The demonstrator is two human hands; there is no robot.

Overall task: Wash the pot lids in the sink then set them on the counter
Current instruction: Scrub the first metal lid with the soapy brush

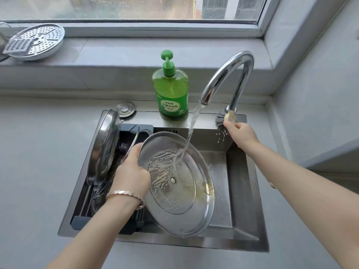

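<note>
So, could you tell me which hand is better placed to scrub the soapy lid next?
The right hand: it already grips the brush beside the tap, free to swing over. The left hand is busy tilting the lid under the running water over the sink.

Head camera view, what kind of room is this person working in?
Most likely a home kitchen, at the sink under a window. A steel sink with a running faucet, a green dish soap bottle on its back ledge, and a pot lid held under the water by the left hand show it.
</note>
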